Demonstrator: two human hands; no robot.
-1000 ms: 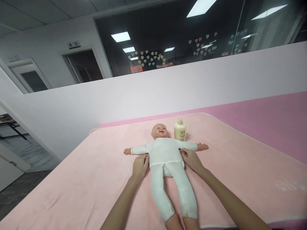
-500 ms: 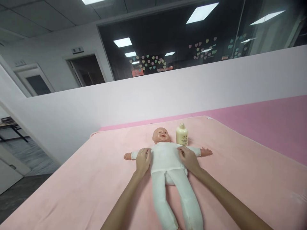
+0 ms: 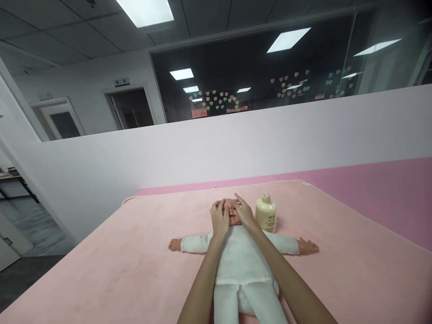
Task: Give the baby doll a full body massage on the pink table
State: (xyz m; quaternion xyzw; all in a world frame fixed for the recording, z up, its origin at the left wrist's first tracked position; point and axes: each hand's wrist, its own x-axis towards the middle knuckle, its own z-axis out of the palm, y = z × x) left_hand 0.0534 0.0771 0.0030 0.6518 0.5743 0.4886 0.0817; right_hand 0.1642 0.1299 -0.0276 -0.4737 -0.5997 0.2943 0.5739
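A baby doll (image 3: 245, 258) in a white suit lies face up with its arms spread wide. My left hand (image 3: 220, 217) rests against one side of the doll's head (image 3: 232, 216), its fingers curved over the temple and not gripping. On the opposite side my right hand (image 3: 245, 212) touches the face and brow with its fingers stretched out and apart. Between the two hands part of the doll's eyes, nose and mouth shows; the rest of the head is covered. A pale yellow pump bottle (image 3: 266, 213) stands just right of my right hand.
A pink blanket (image 3: 148, 265) lies under the doll, over a brighter pink surface (image 3: 388, 193). Behind rises a low white wall (image 3: 209, 153) with dark glass above it. At the far left are a doorway and a dark-legged table (image 3: 20, 180).
Both hands have left the doll's chest and shoulders and moved up to the sides of its head. The view has tilted up and come nearer; doll and bottle keep their places on the blanket.
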